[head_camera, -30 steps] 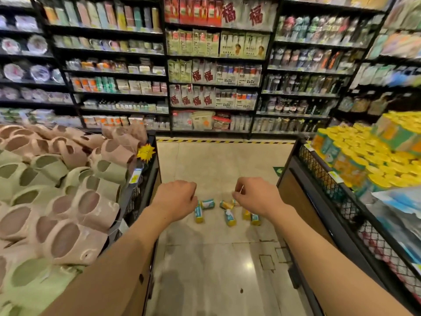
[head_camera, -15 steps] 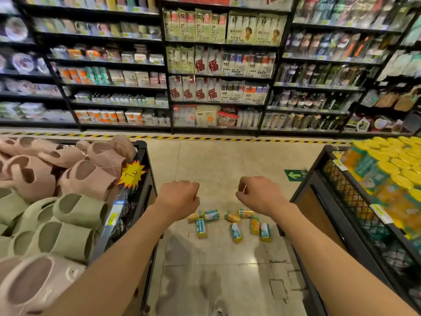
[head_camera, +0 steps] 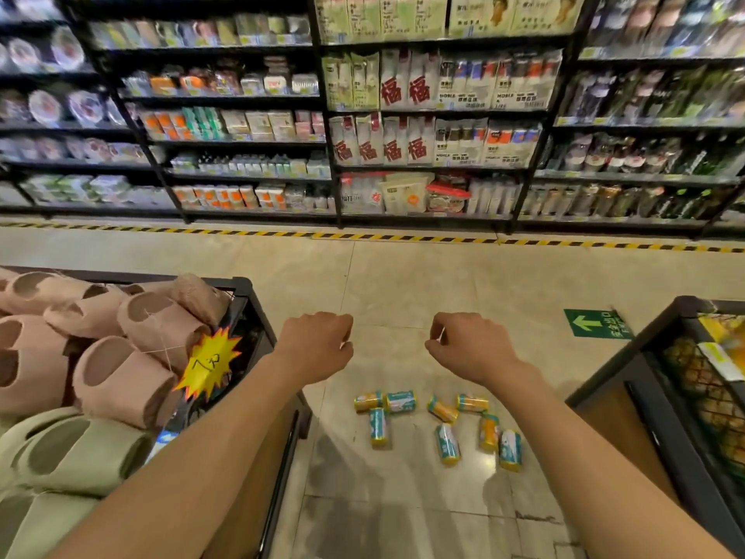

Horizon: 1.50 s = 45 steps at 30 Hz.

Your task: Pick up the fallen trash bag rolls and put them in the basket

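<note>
**Eight rolls on the floor, zero picked up so far**

Could go sideways in a few ways, just guessing from the layout. Round rolls (head_camera: 441, 425) on slick tile (head_camera: 403, 292), so easy to nudge one and send it rolling, maybe under the right bin (head_camera: 629, 369) just right of the rolls. Also packed close: two touching end to end at the left of the bunch, two side by side at the right. Grabbing one probably bumps its neighbour. Bending down between the two bins looks tight too, so could clip the slipper bin (head_camera: 258, 312) left of the rolls or knock its yellow price tag (head_camera: 207, 363). Easy to miss one as well when scooping several at once.

Now the hands. Left hand (head_camera: 316, 346) hanging above and a bit left of the rolls, fingers curled into a loose fist, holding nothing visible. Right hand (head_camera: 469, 349) above and slightly right of the rolls, also curled; a tiny pale sliver near the thumb, too small to call. Neither touching any roll.

Rolls all flat on the tile, between the two bins. Yellow stock in the right bin, likely the basket they go in.
</note>
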Motion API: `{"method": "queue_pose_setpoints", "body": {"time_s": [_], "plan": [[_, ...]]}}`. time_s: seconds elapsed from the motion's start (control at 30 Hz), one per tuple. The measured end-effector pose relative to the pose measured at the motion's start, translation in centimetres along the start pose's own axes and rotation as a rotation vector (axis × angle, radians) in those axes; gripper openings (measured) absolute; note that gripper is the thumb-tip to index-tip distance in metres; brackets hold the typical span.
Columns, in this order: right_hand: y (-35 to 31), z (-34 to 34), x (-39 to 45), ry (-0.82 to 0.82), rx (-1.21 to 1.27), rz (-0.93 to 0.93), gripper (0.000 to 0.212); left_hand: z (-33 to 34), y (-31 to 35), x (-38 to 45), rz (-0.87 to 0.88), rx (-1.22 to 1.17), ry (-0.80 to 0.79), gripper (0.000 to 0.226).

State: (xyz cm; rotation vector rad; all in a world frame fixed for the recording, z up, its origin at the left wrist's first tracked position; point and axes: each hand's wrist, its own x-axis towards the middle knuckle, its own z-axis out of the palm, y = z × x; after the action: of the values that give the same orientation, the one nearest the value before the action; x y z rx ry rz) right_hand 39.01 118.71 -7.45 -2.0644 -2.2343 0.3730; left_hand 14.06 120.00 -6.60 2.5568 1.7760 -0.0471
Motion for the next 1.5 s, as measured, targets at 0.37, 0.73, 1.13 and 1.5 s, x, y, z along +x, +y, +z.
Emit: {"method": "queue_pose_setpoints", "body": {"time_s": [0.37,0.73,1.13,1.5], "plan": [[3.7,2.9,13.6,-0.099,0.004,0.034,0.032,7.1,-2.9,14.7,0.049,-0.097,-0.095,0.032],[10.1,21.3,28.8,-0.263,-0.082,-0.063,0.050,28.2,-6.2,27.7,0.018,-0.134,-0.262,0.051],[19.8,63.0,37.5,-0.392,-0.085,-0.182,0.062,70.2,-7.8,31.8,-0.029,-0.105,-0.366,0.072],[23.5,83.9,40.5,-0.355,-0.204,-0.324,0.086,91.8,-10.1,33.6,0.026,-0.045,-0.439,0.095]]}}
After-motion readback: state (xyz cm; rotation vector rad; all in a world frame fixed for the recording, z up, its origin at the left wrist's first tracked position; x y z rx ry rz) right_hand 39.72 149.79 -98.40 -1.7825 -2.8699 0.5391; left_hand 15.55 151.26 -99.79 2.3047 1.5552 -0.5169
